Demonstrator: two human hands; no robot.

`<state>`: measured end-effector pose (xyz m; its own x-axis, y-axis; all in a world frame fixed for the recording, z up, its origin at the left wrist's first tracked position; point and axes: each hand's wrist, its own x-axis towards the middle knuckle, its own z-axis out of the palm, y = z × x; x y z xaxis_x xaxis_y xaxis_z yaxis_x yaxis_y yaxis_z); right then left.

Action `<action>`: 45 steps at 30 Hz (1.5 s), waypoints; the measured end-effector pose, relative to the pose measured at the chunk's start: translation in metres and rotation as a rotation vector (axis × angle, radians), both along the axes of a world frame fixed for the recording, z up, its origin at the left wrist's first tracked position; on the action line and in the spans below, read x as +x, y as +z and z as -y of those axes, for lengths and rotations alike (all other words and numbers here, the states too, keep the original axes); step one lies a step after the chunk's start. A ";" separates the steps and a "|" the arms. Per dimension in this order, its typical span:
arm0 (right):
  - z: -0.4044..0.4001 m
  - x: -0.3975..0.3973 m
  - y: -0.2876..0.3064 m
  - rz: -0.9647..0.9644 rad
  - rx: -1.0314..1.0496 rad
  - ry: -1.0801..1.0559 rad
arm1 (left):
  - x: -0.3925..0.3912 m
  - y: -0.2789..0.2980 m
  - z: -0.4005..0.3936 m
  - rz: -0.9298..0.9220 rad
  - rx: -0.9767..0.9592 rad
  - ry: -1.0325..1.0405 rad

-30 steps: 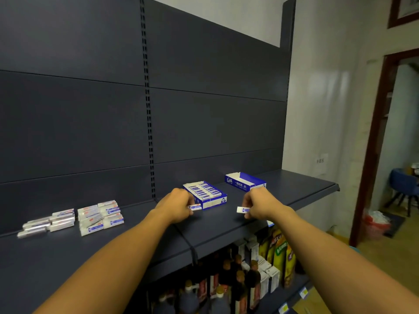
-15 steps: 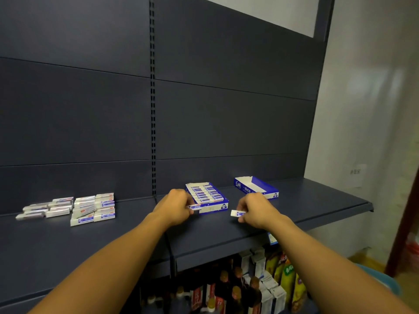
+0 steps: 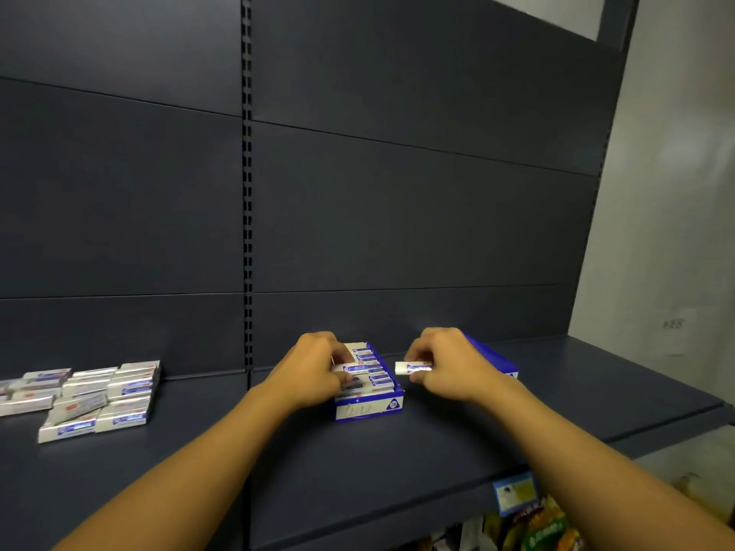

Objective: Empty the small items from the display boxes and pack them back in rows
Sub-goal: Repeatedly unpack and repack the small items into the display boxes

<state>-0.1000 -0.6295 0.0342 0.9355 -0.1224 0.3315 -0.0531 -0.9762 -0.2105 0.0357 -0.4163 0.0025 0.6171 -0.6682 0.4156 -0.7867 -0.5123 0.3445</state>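
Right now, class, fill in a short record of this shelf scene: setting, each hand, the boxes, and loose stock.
setting: dark shelf with a slotted back panel
left hand: holds a small white-and-blue item over the open display box
right hand: pinches a second small item beside that box
display box contents: items lying in a row
second box: blue, partly hidden behind the right hand
loose stock: pile of white packs on the shelf, far left

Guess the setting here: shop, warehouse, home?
Most likely a small shop. Dark slotted retail shelving, a price tag on the shelf edge, packaged goods on the tier below, and small boxed items laid out beside a display box.
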 end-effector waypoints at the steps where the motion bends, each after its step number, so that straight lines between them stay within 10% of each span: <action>1: 0.003 0.005 -0.001 0.004 0.006 0.023 | 0.002 0.000 -0.001 0.010 0.001 -0.002; 22: 0.038 0.109 -0.048 0.072 0.211 0.551 | 0.012 -0.015 -0.005 -0.027 -0.171 0.100; 45: 0.051 0.106 -0.049 -0.082 0.111 0.517 | 0.006 -0.021 0.007 -0.185 -0.001 0.024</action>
